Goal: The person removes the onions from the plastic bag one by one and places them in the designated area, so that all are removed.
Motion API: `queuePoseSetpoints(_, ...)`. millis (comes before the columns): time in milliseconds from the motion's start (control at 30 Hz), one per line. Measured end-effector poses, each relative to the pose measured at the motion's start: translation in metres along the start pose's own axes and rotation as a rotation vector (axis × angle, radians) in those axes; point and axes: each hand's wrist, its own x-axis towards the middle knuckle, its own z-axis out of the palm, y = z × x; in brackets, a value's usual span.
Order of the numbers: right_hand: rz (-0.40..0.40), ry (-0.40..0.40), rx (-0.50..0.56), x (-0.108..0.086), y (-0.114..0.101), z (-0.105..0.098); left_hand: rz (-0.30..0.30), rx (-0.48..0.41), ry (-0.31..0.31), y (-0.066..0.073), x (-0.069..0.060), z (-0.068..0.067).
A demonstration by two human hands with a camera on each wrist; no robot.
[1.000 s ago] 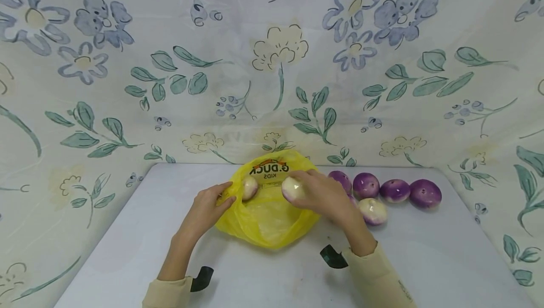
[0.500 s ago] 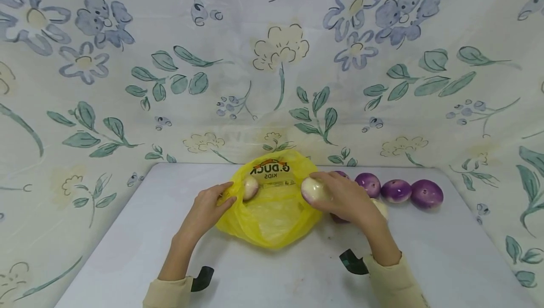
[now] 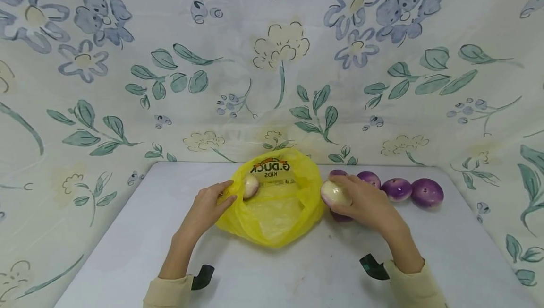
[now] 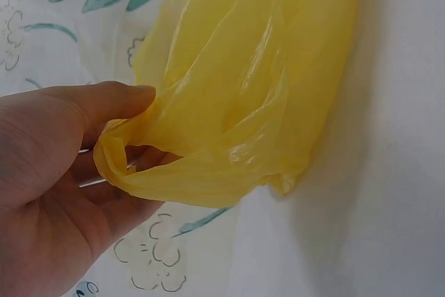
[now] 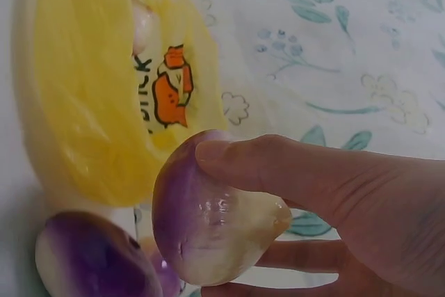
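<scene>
My left hand (image 3: 208, 208) pinches the left rim of a yellow plastic bag (image 3: 272, 238), which lies with its mouth facing me. In the left wrist view, thumb and fingers hold a fold of the bag (image 4: 229, 102). Inside, at the left, sits one purple-and-white turnip (image 3: 250, 186). Just right of the bag, my right hand (image 3: 369, 204) grips another turnip (image 3: 335, 194), its pale side showing. The right wrist view shows the thumb across this held turnip (image 5: 212, 213), with fingers around its far side.
Several turnips rest on the white table (image 3: 297, 279) at the right; two purple ones (image 3: 396, 190) stand beyond my right hand. Another turnip (image 3: 341, 217) is partly hidden below the held one. A floral cloth (image 3: 272, 109) hangs behind the table.
My right hand has moved right with its turnip, from over the bag's mouth to beside its right rim. My left hand stays on the bag; the turnip inside stays put.
</scene>
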Motion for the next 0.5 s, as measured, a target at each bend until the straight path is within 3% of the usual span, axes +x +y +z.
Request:
queuePoseSetpoints(133, 0.039, -0.009, -0.019, -0.005, 0.010, -0.006, -0.001, -0.001, 0.002, 0.001, 0.000, 0.000)
queuePoseSetpoints(500, 0.051, 0.019, -0.023, -0.018, 0.039, -0.015, -0.002, 0.001, -0.004, -0.001, 0.000, 0.001)
